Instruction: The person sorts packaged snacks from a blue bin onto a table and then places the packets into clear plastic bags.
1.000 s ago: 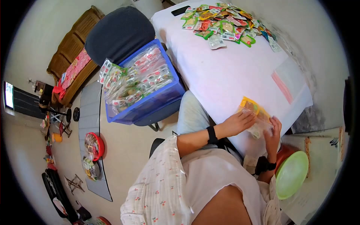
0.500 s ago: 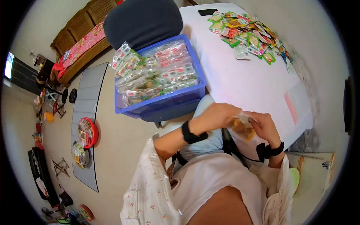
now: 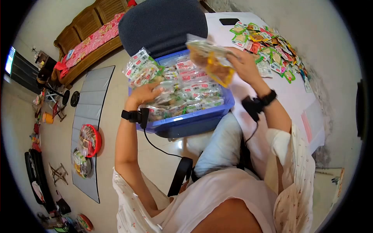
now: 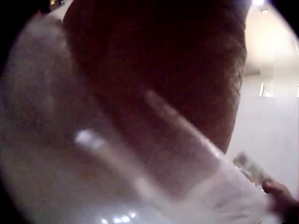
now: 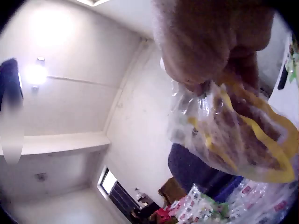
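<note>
Right hand fingers grasp snack bag above blue crate; left hand fingers relaxed on packets.

a wooden sofa with a pink patterned cushion is set against the pale wall, and a grey mat is laid on the light floor. a dark padded chair is placed beside the white-covered bench. a wall lamp is lit.
</note>
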Available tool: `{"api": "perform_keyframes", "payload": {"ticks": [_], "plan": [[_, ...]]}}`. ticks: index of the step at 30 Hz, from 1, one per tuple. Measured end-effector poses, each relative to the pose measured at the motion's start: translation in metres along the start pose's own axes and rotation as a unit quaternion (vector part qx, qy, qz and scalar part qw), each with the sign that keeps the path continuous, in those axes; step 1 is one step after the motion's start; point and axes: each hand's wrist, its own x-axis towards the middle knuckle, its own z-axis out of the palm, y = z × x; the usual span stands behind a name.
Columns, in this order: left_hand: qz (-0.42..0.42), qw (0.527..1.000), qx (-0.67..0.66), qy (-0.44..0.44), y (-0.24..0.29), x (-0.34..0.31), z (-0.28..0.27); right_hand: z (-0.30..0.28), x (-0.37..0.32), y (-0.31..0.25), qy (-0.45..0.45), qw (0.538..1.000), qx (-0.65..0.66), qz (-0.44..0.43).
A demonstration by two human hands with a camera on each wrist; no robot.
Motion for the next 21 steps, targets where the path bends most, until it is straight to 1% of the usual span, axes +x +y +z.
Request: {"api": "perform_keyframes", "payload": {"ticks": [1, 3, 4, 5, 6, 8, 9, 10, 11, 12, 14, 15, 17, 18, 19, 21], "plan": [[0.000, 1.000, -0.001, 0.000, 0.004, -0.003, -0.003, 0.021, 0.014, 0.004, -0.013, 1.000, 0.020, 0.009], [0.008, 1.000, 0.021, -0.022, 0.019, -0.013, -0.010, 0.065, 0.037, 0.020, -0.020, 0.998, 0.039, -0.037], [0.026, 0.998, 0.049, 0.004, 0.017, -0.016, -0.007, 0.088, 0.044, 0.026, -0.033, 0.996, 0.065, -0.052], [0.024, 0.999, 0.048, 0.005, 0.016, -0.019, -0.006, 0.109, 0.051, 0.029, -0.046, 0.993, 0.090, -0.067], [0.027, 0.998, 0.049, 0.013, 0.017, -0.022, -0.006, 0.127, 0.056, 0.029, -0.048, 0.992, 0.091, -0.068], [0.021, 0.999, 0.046, 0.015, 0.022, -0.027, -0.007, 0.159, 0.060, 0.023, -0.081, 0.985, 0.076, -0.129], [0.020, 0.999, 0.046, 0.014, 0.025, -0.029, -0.008, 0.173, 0.059, 0.019, -0.081, 0.986, 0.077, -0.127], [0.011, 0.999, 0.042, 0.011, 0.026, -0.030, -0.008, 0.187, 0.058, 0.016, -0.125, 0.981, 0.107, -0.107], [0.002, 0.999, 0.039, 0.008, 0.026, -0.031, -0.007, 0.197, 0.058, 0.010, -0.168, 0.972, 0.137, -0.086], [0.002, 0.999, 0.039, 0.007, 0.023, -0.031, -0.004, 0.204, 0.057, 0.005, -0.168, 0.972, 0.137, -0.085], [0.018, 0.998, 0.053, 0.032, 0.020, -0.031, 0.003, 0.213, 0.058, -0.006, -0.190, 0.973, 0.080, -0.103], [0.020, 0.998, 0.055, 0.029, 0.019, -0.033, 0.005, 0.220, 0.060, -0.007, -0.187, 0.974, 0.081, -0.101], [0.046, 0.995, 0.064, 0.058, 0.020, -0.035, 0.005, 0.232, 0.065, -0.009, -0.175, 0.970, 0.129, -0.113], [0.051, 0.995, 0.067, 0.055, 0.021, -0.035, 0.005, 0.239, 0.063, -0.010, -0.178, 0.965, 0.128, -0.143], [0.053, 0.993, 0.085, 0.065, 0.023, -0.035, 0.006, 0.244, 0.062, -0.010, -0.173, 0.967, 0.127, -0.140], [0.060, 0.990, 0.103, 0.072, 0.027, -0.038, 0.010, 0.252, 0.058, -0.009, -0.267, 0.954, 0.066, -0.123]]}}
